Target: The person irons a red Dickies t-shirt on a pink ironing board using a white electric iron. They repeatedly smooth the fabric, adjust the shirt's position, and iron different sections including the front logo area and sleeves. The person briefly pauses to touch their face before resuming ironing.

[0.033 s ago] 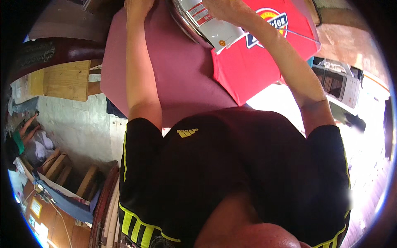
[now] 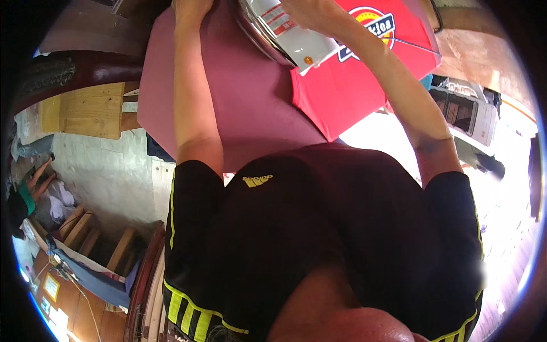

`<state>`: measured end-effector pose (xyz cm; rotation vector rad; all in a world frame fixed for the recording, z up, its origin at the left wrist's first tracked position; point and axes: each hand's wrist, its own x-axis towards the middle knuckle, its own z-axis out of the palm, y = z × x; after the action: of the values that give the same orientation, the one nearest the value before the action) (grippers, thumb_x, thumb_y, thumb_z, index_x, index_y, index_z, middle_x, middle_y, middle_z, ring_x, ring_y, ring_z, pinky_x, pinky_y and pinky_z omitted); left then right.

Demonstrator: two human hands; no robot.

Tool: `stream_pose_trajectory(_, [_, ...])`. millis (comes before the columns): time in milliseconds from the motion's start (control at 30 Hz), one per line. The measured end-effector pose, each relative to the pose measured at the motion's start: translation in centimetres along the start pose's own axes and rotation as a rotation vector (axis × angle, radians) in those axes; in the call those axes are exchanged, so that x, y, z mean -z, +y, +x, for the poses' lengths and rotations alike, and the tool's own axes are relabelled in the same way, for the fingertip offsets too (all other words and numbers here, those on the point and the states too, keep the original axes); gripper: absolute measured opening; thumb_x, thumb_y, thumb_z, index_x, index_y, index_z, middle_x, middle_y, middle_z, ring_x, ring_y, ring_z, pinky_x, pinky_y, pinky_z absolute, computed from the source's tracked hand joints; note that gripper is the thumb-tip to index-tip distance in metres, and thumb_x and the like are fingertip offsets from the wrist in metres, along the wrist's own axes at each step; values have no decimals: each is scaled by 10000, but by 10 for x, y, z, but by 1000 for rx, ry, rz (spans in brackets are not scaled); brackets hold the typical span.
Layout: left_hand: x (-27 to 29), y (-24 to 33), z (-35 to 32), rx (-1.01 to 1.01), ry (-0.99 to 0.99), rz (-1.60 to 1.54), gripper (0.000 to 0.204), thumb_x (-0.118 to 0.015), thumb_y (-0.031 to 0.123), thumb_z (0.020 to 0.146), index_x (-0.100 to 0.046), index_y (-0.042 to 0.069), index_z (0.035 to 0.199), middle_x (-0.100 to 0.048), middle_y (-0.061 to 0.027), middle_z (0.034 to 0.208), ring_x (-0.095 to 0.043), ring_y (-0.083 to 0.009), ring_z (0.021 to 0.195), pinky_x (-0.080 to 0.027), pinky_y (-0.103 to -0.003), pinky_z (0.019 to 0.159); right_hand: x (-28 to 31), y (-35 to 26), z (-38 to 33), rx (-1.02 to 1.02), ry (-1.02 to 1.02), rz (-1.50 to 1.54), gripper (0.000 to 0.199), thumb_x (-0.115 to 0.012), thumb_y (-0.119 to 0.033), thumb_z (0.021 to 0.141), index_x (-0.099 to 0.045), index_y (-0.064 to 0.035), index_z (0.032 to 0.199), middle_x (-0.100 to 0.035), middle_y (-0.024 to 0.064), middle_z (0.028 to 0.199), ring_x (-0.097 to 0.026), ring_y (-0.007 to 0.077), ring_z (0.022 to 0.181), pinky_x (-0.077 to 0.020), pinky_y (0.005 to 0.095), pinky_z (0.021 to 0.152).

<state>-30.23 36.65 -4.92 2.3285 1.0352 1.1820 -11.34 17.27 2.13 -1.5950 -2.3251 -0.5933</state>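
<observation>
At the top edge, my right hand (image 2: pixel 315 16) lies over a white and chrome appliance (image 2: pixel 307 48) with a curved shiny rim, a red-and-white label and an orange round sticker. The frame cuts off its fingers. My left hand (image 2: pixel 192 8) is at the upper edge, left of the appliance, and its fingers are out of sight. Under both forearms spreads a mauve padded board (image 2: pixel 256 108). Red cloth (image 2: pixel 342 97) with a round printed badge covers the board's right side, touching the appliance's lower corner. A thin cord (image 2: pixel 419 47) crosses the cloth behind my right forearm.
Left of the board stand a wooden box (image 2: pixel 91 111) and a dark red curved piece of furniture (image 2: pixel 97 67). Another person (image 2: pixel 28 191) is at the far left, near a slatted wooden frame (image 2: pixel 82 231). A grey boxy machine (image 2: pixel 483 122) stands on the right.
The badge on the red cloth has shifted slightly upward and to the left. Both of my arms stay in nearly the same place.
</observation>
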Motion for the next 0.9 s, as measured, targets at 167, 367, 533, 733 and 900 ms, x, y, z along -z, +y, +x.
stream_pose_trajectory(167, [-17,48,-7,-153,103,262,331,-656,386,917,-640,80,791,-648,-150,846,-635,-374,820,-493,-512,715,53,-16,-63,-26,93,245,357,-650,20,800,-600,22,1153,-501,191,1016,-560,297,805,-457,352,597])
stream_pose_trajectory(367, [-31,41,-8,-162,87,263,267,-706,362,872,-610,114,869,-667,-93,863,-634,-350,858,-477,-515,731,123,-80,-129,-178,10,298,293,-676,-49,823,-628,-16,1110,-522,185,990,-594,305,706,-504,409,573])
stream_pose_trajectory(533, [-28,47,-1,-130,51,234,259,-683,350,897,-601,105,880,-679,-115,894,-627,-362,892,-470,-523,756,158,-109,-159,-628,-266,704,226,-641,-112,911,-599,27,1084,-556,269,1094,-641,370,688,-523,461,614])
stream_pose_trajectory(733, [-23,36,4,-269,37,233,267,-723,340,868,-612,100,832,-681,-134,802,-658,-364,783,-496,-505,682,148,-93,-117,-772,-204,826,250,-636,-59,907,-568,39,1127,-525,257,1049,-623,361,661,-499,425,582])
stream_pose_trajectory(900, [1,56,9,-44,-189,75,238,-688,303,916,-696,70,959,-691,-162,858,-675,-360,820,-515,-449,727,88,-64,-68,-205,149,365,195,-592,-69,934,-599,14,1111,-470,209,942,-603,331,663,-493,407,550])
